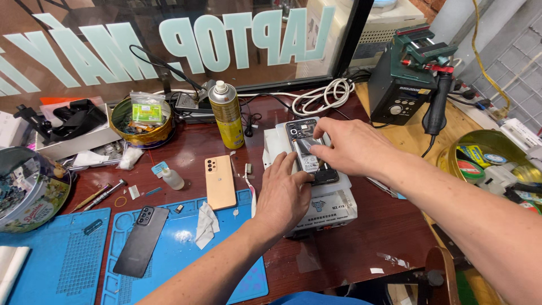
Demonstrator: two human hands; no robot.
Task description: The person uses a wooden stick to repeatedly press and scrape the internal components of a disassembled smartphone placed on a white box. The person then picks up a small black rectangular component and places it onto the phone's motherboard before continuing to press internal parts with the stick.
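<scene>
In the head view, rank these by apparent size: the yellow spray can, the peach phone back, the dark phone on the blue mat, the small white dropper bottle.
1. dark phone, nearer the camera, so unsure against the next two
2. peach phone back and yellow spray can, look alike
3. small white dropper bottle, clearly smallest

Dark wooden table (361, 243) — blue mats (169, 254), spray can (227, 116), round tins (135, 121)

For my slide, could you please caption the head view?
Both hands, left hand and right hand, work on an opened phone atop a heating plate.

opened phone (307, 148) on heating plate (333, 203), spray can (226, 114) to its left.
</scene>
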